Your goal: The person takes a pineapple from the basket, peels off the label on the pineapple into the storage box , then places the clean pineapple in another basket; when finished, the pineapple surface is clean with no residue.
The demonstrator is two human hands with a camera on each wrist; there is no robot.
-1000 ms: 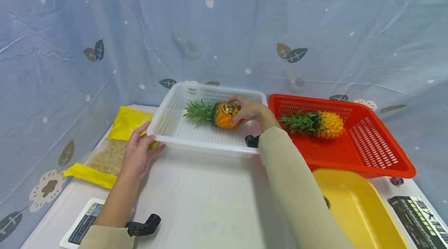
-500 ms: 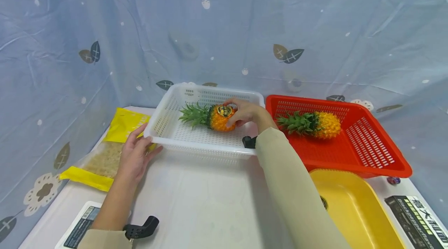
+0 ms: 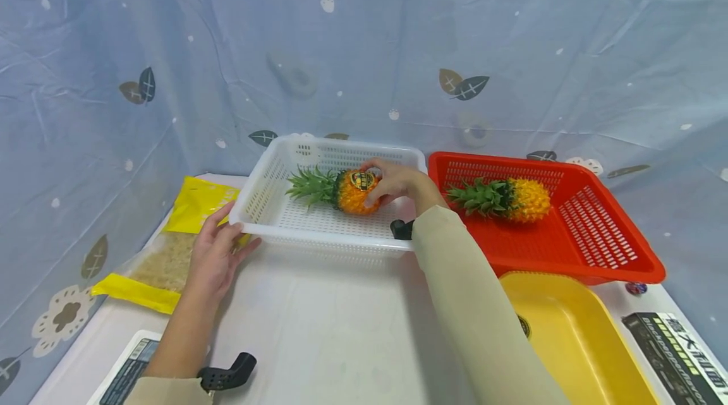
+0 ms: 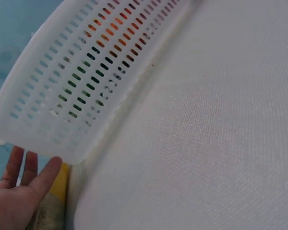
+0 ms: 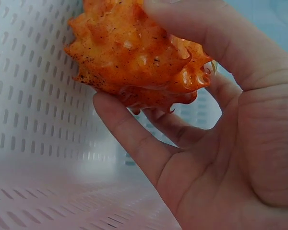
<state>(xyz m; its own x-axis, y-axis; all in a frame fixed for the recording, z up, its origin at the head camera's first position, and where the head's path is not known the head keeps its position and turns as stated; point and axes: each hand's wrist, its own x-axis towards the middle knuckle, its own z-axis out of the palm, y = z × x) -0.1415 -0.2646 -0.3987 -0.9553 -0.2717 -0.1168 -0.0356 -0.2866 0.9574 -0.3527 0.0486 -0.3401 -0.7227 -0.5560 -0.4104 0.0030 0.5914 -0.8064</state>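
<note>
A small orange pineapple (image 3: 348, 201) with a green crown and a round black label lies on its side in the white perforated basket (image 3: 324, 237), crown toward the left. From its base end, my right hand (image 3: 398, 184) grips the fruit between thumb and fingers; the right wrist view shows the spiky orange skin (image 5: 129, 62) within that grip. At the basket's front left corner is my left hand (image 3: 212, 256), its fingers extended against the outside of the end wall. In the left wrist view those fingertips (image 4: 52, 165) touch the white plastic.
On the right, a red basket (image 3: 529, 253) holds another pineapple (image 3: 526, 201). In front of it stand a yellow tub (image 3: 574, 342) and a black printed box (image 3: 671, 354). A yellow bag (image 3: 199, 203) lies left of the white basket, and a dark-labelled package (image 3: 133, 367) sits nearer.
The whole scene has drifted slightly left in the head view. My hands keep their places, the right on the pineapple and the left at the basket corner.
</note>
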